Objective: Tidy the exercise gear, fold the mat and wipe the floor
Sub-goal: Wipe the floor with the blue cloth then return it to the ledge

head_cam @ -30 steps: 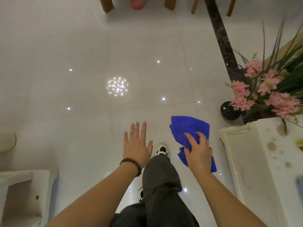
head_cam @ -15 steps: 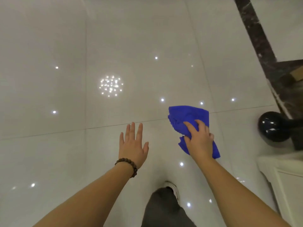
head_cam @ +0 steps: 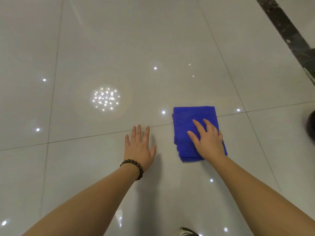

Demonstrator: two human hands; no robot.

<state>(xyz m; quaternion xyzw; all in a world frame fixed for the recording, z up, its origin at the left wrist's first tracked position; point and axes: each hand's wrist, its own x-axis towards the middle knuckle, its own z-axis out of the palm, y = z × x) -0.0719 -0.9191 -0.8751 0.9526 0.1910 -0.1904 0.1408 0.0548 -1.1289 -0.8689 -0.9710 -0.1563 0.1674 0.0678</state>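
Observation:
A folded blue cloth [head_cam: 189, 120] lies flat on the glossy white tiled floor [head_cam: 119, 40], across a grout line. My right hand [head_cam: 208, 140] presses down on its near right part with straight, spread fingers. My left hand [head_cam: 139, 147], with a bead bracelet at the wrist, is spread flat with fingers straight, on or just above the tile to the left of the cloth. No mat or exercise gear is in view.
A dark marble strip [head_cam: 286, 33] runs across the floor at the upper right. A blurred dark round object [head_cam: 311, 125] sits at the right edge. The toe of my shoe [head_cam: 185, 232] shows at the bottom. Ceiling lights reflect in the tiles.
I have bent down closer to the floor. The cloth, held crumpled in my right hand before, now lies flat on the tile under my flat palm. The left hand came down too.

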